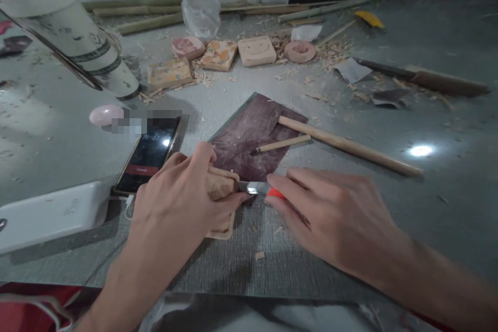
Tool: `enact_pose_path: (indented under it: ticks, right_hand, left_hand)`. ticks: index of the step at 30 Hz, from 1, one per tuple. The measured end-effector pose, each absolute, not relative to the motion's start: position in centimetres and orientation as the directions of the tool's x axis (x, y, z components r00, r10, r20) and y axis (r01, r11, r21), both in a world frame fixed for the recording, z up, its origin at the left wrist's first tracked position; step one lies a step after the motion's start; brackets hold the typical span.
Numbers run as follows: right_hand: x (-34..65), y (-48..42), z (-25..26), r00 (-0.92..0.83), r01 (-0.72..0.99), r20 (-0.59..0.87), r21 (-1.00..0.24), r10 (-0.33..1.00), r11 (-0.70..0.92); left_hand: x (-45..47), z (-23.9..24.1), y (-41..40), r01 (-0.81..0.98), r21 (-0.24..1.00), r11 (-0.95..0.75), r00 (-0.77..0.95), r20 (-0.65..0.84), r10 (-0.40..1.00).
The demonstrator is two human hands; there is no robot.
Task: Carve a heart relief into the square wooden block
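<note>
My left hand [177, 199] is closed around a small block of pale wood [221, 181] with a stepped, raised rim, and its thumb lies along the block's near right side. A knife [254, 188] sits in my right hand [330, 212], its orange-red handle mostly hidden by the fingers. The metal blade points left and meets the block's right edge near my left thumb. Just beyond the block lies a dark maroon sheet [237, 140]. On that sheet rests a slim wooden-handled carving tool [284, 143], with a longer wooden stick-like handle [350, 146] reaching to the right.
A phone [150, 153] and a white power bank [54, 215] lie left of my hands. A tall patterned bottle [83, 36] stands behind them. Several carved blocks, including a pale one [257, 51], sit among wood shavings at the back. Bamboo strips [151, 23] line the wall.
</note>
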State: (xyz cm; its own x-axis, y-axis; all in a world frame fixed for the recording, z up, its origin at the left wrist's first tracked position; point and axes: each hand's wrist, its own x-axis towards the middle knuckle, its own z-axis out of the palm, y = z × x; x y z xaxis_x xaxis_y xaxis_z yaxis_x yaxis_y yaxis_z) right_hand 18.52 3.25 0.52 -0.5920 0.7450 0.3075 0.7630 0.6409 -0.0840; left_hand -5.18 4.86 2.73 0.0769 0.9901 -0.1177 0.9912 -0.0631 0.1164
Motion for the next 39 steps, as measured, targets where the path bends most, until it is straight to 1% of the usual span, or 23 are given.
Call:
enact_pose_path:
  ticks: [3,7,13,18,24,28,31,34,36,39]
  right_hand:
    - [18.8,3.3,0.7,-0.593,0.757,0.289,-0.117,0.751,0.643]
    - [18.8,3.4,0.8,-0.601,0.751,0.297,-0.108,0.742,0.652]
    - [18.7,3.4,0.7,-0.609,0.746,0.286,-0.112,0.740,0.657]
    - [18.4,3.2,0.7,-0.607,0.756,0.289,-0.078,0.740,0.650]
    - [17.8,2.5,0.7,-0.613,0.765,0.318,0.010,0.723,0.645]
    - [17.7,2.2,0.7,-0.610,0.769,0.337,0.037,0.717,0.638]
    - [17.6,2.3,0.6,-0.614,0.770,0.326,0.050,0.719,0.636]
    - [17.7,2.6,0.6,-0.613,0.769,0.323,0.034,0.721,0.639]
    - [18.0,2.9,0.5,-0.611,0.766,0.323,0.012,0.723,0.643]
    - [18.7,3.6,0.3,-0.617,0.747,0.316,-0.054,0.721,0.663]
  left_hand:
    - [-5.3,2.8,4.8,0.990,0.110,-0.093,0.105,-0.117,0.988]
    - [-5.3,2.9,4.8,0.992,0.097,-0.086,0.100,-0.143,0.985]
    - [-5.2,2.8,4.8,0.992,0.098,-0.083,0.096,-0.136,0.986]
    - [-5.5,2.6,4.8,0.984,0.126,-0.126,0.140,-0.101,0.985]
    - [-5.8,2.3,4.8,0.980,0.127,-0.151,0.161,-0.067,0.985]
    - [-5.8,2.3,4.9,0.983,0.133,-0.127,0.139,-0.091,0.986]
    - [-5.9,2.2,4.9,0.980,0.160,-0.121,0.137,-0.096,0.986]
    - [-6.0,2.0,5.0,0.976,0.184,-0.116,0.135,-0.092,0.987]
    - [-6.1,1.8,5.1,0.973,0.208,-0.096,0.120,-0.103,0.987]
    - [-6.2,1.7,5.6,0.956,0.293,-0.033,0.083,-0.162,0.983]
